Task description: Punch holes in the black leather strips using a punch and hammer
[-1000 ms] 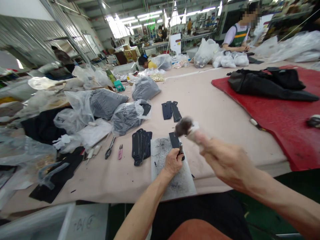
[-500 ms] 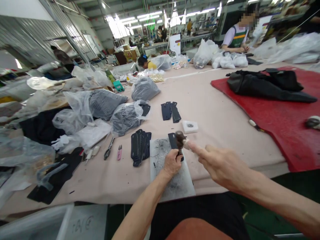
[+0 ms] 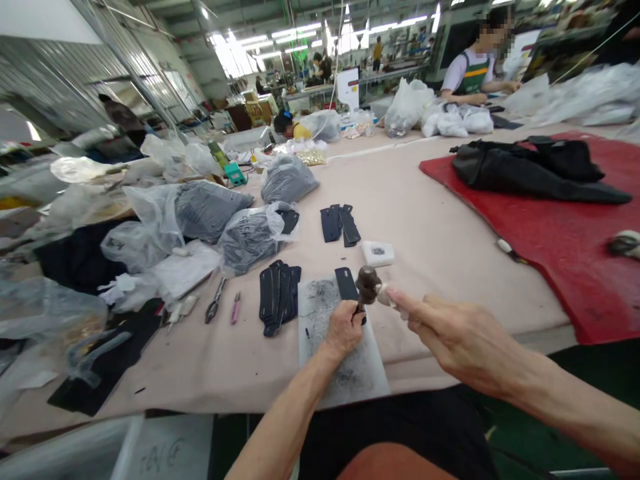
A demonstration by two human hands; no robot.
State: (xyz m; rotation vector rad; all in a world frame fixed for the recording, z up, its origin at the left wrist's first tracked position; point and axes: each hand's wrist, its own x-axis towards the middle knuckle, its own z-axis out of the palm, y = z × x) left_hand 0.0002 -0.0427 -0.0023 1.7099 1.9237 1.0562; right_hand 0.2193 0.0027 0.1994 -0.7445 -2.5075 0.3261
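Note:
My right hand [image 3: 457, 333] is closed round the handle of a hammer [image 3: 369, 283], whose round metal head is over my left hand. My left hand [image 3: 345, 328] is closed on a short dark punch [image 3: 359, 309], mostly hidden by the fingers and the hammer head. Beneath is a black strap-like piece [image 3: 346, 283] with a small slot near its far end, lying on a white board [image 3: 320, 380] marked with dark scuffs and bits. Left of the board lies a pile of similar black pieces [image 3: 280, 297]. A few more black pieces [image 3: 340, 223] lie beyond it.
A white block [image 3: 379, 253] with dark marks lies past the board. Pink snips [image 3: 235, 309] and dark-handled scissors [image 3: 215, 301] lie to the left, near plastic bags of dark pieces [image 3: 253, 233]. A red sheet [image 3: 555, 267] bears a black bag [image 3: 530, 170]. A co-worker [image 3: 473, 70] sits across the table.
The hammer head has shifted slightly right, and my right hand has moved a little with it. My left hand stays in place on the punch. The far co-worker's arm has moved outward.

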